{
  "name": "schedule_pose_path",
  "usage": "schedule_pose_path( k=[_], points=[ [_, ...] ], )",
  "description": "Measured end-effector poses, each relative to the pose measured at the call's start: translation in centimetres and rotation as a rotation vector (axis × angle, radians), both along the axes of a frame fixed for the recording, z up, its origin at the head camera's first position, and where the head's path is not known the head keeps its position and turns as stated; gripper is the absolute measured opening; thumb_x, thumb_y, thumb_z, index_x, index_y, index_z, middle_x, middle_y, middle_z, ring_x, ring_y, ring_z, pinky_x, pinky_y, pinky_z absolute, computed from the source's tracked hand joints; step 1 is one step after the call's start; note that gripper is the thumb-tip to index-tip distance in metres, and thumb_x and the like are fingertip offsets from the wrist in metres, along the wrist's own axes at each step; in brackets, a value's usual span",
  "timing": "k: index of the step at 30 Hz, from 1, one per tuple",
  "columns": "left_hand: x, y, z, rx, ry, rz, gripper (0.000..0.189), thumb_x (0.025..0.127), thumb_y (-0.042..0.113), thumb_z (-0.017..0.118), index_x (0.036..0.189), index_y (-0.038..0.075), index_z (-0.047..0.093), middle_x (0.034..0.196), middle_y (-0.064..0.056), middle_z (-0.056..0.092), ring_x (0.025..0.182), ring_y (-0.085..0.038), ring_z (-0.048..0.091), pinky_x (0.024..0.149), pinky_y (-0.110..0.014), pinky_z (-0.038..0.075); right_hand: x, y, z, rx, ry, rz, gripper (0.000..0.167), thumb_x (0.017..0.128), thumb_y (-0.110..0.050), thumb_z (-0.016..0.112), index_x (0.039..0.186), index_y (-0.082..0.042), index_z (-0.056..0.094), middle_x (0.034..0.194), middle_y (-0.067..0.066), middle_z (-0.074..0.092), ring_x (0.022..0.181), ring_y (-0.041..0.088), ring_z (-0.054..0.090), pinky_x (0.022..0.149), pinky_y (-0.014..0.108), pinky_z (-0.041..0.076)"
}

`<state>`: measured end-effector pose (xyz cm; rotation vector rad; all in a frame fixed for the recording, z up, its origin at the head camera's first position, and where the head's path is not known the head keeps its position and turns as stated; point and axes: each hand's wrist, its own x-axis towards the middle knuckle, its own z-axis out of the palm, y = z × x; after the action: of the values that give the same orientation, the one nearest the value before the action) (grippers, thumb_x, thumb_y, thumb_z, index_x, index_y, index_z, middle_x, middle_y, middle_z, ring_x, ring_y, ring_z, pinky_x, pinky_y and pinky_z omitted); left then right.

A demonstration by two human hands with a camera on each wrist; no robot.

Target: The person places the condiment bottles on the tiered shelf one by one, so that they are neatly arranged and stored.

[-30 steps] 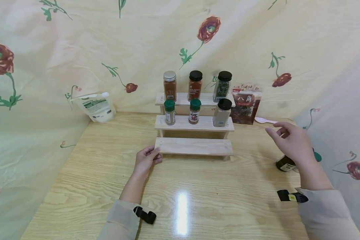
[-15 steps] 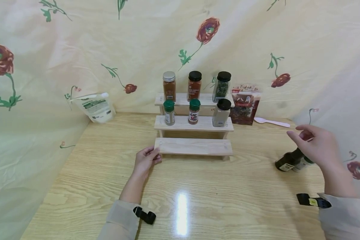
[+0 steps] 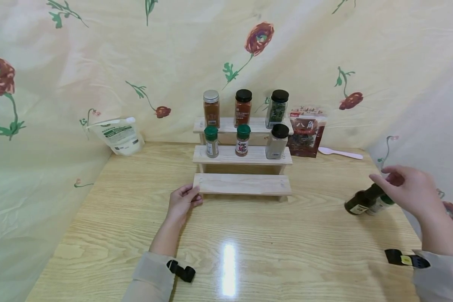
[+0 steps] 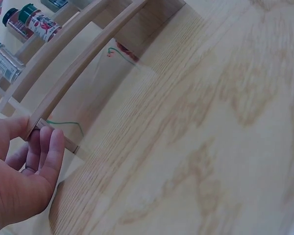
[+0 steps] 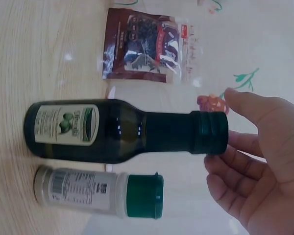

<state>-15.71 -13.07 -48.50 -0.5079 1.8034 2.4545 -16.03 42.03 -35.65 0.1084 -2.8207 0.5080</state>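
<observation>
My left hand (image 3: 181,204) pinches the left end of the lowest tier of a three-tier wooden rack (image 3: 243,184), thumb on top and fingers under the board in the left wrist view. At the right, my right hand (image 3: 411,191) is at the neck end of a dark glass olive oil bottle (image 5: 83,129) with a green cap. Its thumb stands apart from the cap; the fingertips are close behind it, and contact is unclear. Beside the bottle stands a clear spice shaker (image 5: 83,190) with a green lid.
Small spice jars (image 3: 242,140) stand on the rack's upper two tiers. A brown star anise pouch (image 3: 307,132) and a pink spoon (image 3: 339,153) lie to its right. A white pouch (image 3: 122,136) leans at the back left. Floral cloth (image 3: 173,63) hangs behind.
My right hand has moved right and down from beside the pink spoon to the olive oil bottle's cap, uncovering the spoon's handle. The left hand stays on the rack.
</observation>
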Motion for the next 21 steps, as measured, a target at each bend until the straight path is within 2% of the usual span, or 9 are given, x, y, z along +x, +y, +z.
schedule_pose_path(
  k=[11,21],
  points=[
    [0.0,-0.1,0.0,-0.002,-0.002,0.002,0.038,0.098,0.005,0.067,0.129,-0.014,0.055,0.084,-0.005,0.066,0.071,-0.013,0.067,0.072,-0.025,0.065,0.4,1.4,-0.3,0.088,-0.111,0.081,0.054,0.083,-0.040,0.084,0.098,0.010,0.071,0.069,0.002,0.064,0.061,0.016,0.055,0.050,0.027,0.043],
    [0.2,0.0,0.3,-0.003,0.001,-0.009,0.039,0.098,0.005,0.067,0.130,-0.013,0.054,0.084,-0.005,0.066,0.072,-0.013,0.066,0.073,-0.026,0.065,0.3,1.3,-1.1,0.151,0.026,0.151,0.038,0.085,-0.035,0.082,0.091,0.002,0.074,0.066,-0.001,0.062,0.055,0.012,0.050,0.046,0.025,0.038]
  ],
)
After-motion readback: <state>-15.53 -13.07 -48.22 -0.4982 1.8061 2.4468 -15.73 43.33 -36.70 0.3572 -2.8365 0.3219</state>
